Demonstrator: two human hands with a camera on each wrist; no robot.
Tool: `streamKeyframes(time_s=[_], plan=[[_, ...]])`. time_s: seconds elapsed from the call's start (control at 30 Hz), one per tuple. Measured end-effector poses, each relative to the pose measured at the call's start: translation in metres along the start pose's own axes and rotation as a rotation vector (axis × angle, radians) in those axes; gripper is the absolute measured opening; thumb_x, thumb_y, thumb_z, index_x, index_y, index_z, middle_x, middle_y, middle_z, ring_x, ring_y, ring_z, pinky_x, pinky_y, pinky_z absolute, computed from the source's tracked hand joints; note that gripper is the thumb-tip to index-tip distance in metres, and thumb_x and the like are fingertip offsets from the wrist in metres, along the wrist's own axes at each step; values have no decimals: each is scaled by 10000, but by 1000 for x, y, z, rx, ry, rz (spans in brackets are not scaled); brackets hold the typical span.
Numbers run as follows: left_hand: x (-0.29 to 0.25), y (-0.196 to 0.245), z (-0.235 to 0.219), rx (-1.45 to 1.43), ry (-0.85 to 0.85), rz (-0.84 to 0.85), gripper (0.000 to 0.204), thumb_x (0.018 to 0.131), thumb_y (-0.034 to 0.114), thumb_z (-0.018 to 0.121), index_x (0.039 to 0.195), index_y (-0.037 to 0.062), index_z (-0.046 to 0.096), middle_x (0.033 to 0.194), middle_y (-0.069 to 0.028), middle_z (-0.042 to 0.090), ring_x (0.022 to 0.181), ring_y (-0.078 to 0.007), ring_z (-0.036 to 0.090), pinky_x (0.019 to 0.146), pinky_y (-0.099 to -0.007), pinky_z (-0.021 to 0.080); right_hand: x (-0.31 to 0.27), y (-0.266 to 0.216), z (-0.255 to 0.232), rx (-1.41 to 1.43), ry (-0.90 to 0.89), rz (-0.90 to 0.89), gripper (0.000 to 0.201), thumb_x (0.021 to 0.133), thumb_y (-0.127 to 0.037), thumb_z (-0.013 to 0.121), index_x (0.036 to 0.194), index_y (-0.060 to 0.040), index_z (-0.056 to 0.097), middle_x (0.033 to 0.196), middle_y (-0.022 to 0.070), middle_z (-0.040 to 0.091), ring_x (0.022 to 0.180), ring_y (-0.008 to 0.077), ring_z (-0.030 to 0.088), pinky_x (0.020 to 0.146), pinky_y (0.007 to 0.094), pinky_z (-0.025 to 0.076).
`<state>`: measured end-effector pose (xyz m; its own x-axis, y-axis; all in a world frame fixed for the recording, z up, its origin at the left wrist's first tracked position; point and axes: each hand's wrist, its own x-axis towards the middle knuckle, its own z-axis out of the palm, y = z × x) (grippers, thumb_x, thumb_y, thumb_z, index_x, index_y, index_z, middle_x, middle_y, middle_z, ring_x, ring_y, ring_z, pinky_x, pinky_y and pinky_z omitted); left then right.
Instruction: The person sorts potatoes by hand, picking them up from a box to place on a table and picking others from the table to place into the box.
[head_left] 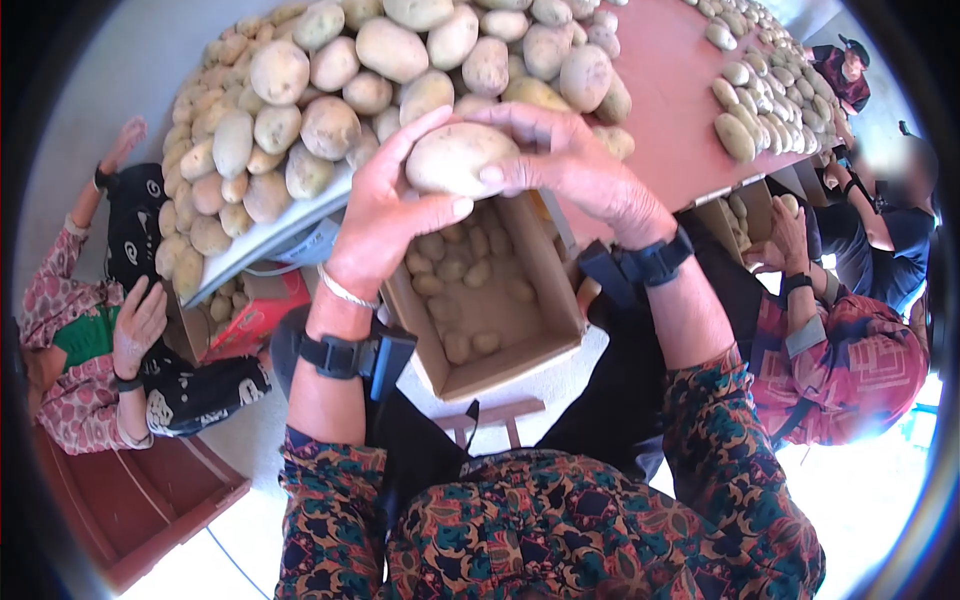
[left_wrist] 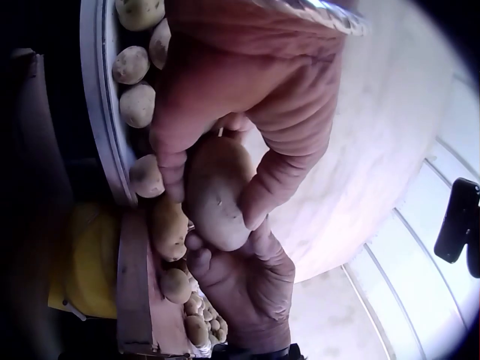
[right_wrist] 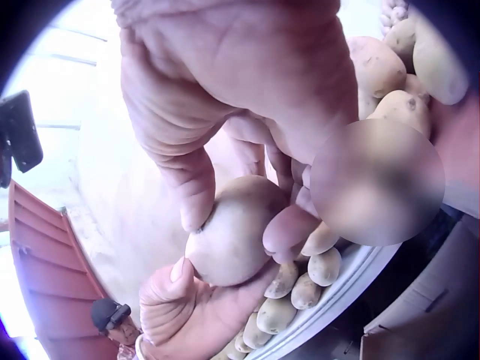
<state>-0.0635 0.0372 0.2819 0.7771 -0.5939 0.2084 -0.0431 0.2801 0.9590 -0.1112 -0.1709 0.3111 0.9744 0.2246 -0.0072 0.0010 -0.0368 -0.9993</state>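
A large pale potato [head_left: 458, 160] is held between both hands, above the near edge of the table. My left hand [head_left: 385, 205] grips its left end, with the thumb below. From the other side my right hand [head_left: 590, 165] holds it, thumb lying across the front of the skin. Small dark spots mark the potato [left_wrist: 219, 199] in the left wrist view. Both sets of fingers curl around it in the right wrist view, where the potato [right_wrist: 240, 232] partly hides the left palm. Directly beneath the hands stands an open cardboard box [head_left: 545, 360] with several smaller potatoes inside.
A big heap of potatoes [head_left: 330, 125] covers the table's left side, and another pile [head_left: 770, 110] lies farther right on the red tabletop [head_left: 665, 120]. People sit close on both sides. A red box [head_left: 255, 320] is at left, and a cardboard box [head_left: 715, 215] stands at right.
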Motion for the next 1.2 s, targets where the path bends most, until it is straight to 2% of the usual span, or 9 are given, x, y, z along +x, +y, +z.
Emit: streamKeyframes(time_s=[0.13, 0.2, 0.27, 0.37, 0.6, 0.8, 0.87, 0.97, 1.2], plan=[[-8, -6, 0, 93, -39, -235, 735, 684, 133, 811, 1327, -46, 503, 1177, -107, 620, 1028, -172, 611, 912, -299, 505, -3, 11, -5, -340, -119, 132, 518, 835, -264, 743, 1259, -11, 584, 1029, 71, 666, 934, 139, 619, 784, 283, 513], [-11, -6, 2, 414, -186, -369, 727, 644, 197, 823, 1270, -51, 551, 1116, -122, 644, 996, -170, 621, 886, -292, 509, -1, 19, -5, -460, -184, 188, 471, 850, -258, 729, 1228, -6, 603, 996, 72, 669, 892, 138, 629, 760, 280, 516], [-16, -19, 4, 543, -228, -367, 704, 618, 234, 810, 1232, -26, 586, 1055, -182, 661, 976, -252, 652, 879, -328, 513, -3, 17, -3, -587, -239, 236, 427, 865, -253, 715, 1196, 0, 621, 963, 74, 673, 851, 136, 638, 736, 276, 518], [-27, -36, 19, 1097, -372, -429, 739, 617, 278, 811, 1254, -8, 569, 1110, -262, 579, 1046, -399, 593, 944, -406, 473, -2, 8, -1, -425, 29, 99, 314, 915, -207, 660, 1144, 7, 647, 848, 57, 681, 660, 83, 621, 636, 237, 505], [-50, -84, 44, 1233, -629, -496, 397, 720, 69, 657, 1100, -2, 564, 1112, -269, 544, 1036, -432, 589, 900, -456, 491, 10, 5, -44, -15, 737, -284, 171, 922, -139, 639, 1001, 2, 695, 750, 42, 675, 537, 48, 529, 505, 184, 420], [-46, -69, 50, 1248, -617, -412, 243, 770, 48, 620, 1006, 1, 589, 996, -228, 604, 985, -415, 605, 851, -484, 489, 6, 11, -83, -66, 1009, -267, 169, 925, -89, 603, 1037, 13, 677, 795, 62, 687, 590, 42, 532, 553, 192, 445], [-45, -67, 49, 1256, -590, -361, 229, 787, 99, 646, 986, 5, 583, 1017, -215, 604, 978, -402, 609, 828, -483, 493, 12, 17, -92, -348, 1068, -176, 348, 869, -188, 661, 1101, 69, 628, 819, 149, 689, 766, 171, 651, 718, 318, 529], [-44, -68, 46, 1300, -576, -342, 261, 791, 143, 672, 995, 6, 584, 1019, -206, 606, 979, -393, 612, 822, -475, 495, 12, 11, -87, -607, 1066, 7, 503, 811, -294, 708, 1142, 72, 614, 959, 202, 692, 932, 271, 671, 860, 377, 510], [-38, -58, 49, 1285, -537, -336, 208, 785, 123, 673, 947, 8, 612, 1028, -197, 620, 999, -362, 625, 848, -444, 510, 30, 13, -89, -809, 955, 108, 666, 728, -386, 780, 1193, 53, 596, 1026, 203, 681, 922, 270, 674, 816, 369, 522]])
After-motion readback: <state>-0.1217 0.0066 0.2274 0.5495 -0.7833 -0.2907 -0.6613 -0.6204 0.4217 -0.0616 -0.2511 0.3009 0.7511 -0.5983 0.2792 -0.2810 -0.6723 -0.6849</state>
